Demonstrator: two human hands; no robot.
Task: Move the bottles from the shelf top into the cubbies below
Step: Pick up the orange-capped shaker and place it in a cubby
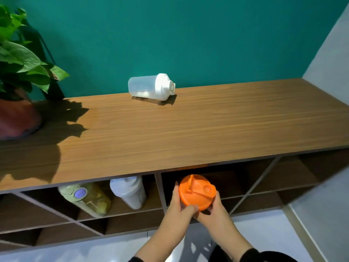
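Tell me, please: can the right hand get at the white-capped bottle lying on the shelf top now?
Probably not at once: the right hand and left hand both hold the orange-lidded bottle at the cubby. Once freed, nothing stands before the white-capped bottle.

Head camera looks steeply down, close over the shelf top.

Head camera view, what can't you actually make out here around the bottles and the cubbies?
- Orange-lidded bottle: its body is hidden under the lid and by the left hand and right hand around it.
- Yellowish bottle and white shaker bottle: their tops are cut off by the shelf top.
- Right-hand cubbies: too dark to see any contents.
- Potted plant: cropped by the left edge.
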